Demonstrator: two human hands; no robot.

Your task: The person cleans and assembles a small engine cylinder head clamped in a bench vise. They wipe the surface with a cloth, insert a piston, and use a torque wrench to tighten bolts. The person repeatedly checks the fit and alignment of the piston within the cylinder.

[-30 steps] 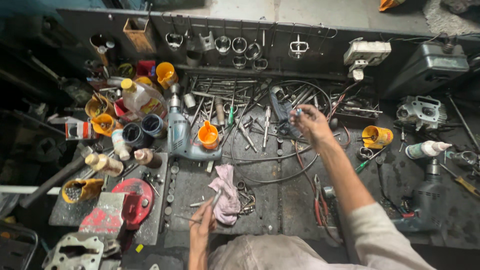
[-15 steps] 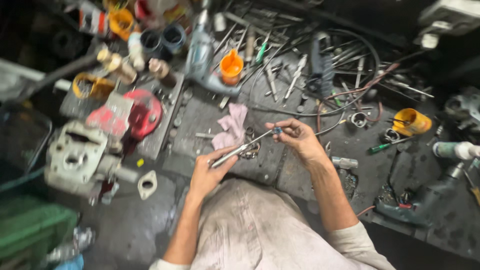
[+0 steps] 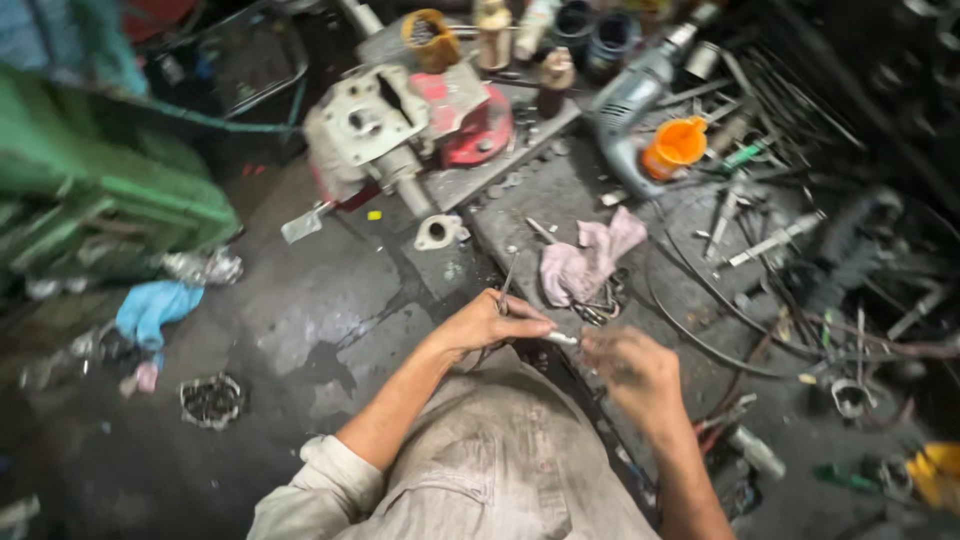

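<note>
Two hands, left hand [image 3: 490,322] gripping thin tool [image 3: 507,283], orange cup [image 3: 676,146]

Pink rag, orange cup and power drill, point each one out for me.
pink rag [image 3: 585,262], head view, middle of the crumpled cloth
orange cup [image 3: 676,146], head view, its side wall
power drill [image 3: 628,105], head view, grey body

A crumpled rag [image 3: 588,262] lies on the worktop [image 3: 560,200] just beyond the person's two hands. Behind it, an electric drill [image 3: 628,105] rests beside a small cup [image 3: 674,147]. To the left sits a machine housing [image 3: 395,120]. Loose cables [image 3: 720,320] and hand tools [image 3: 770,240] spread to the right.
</note>
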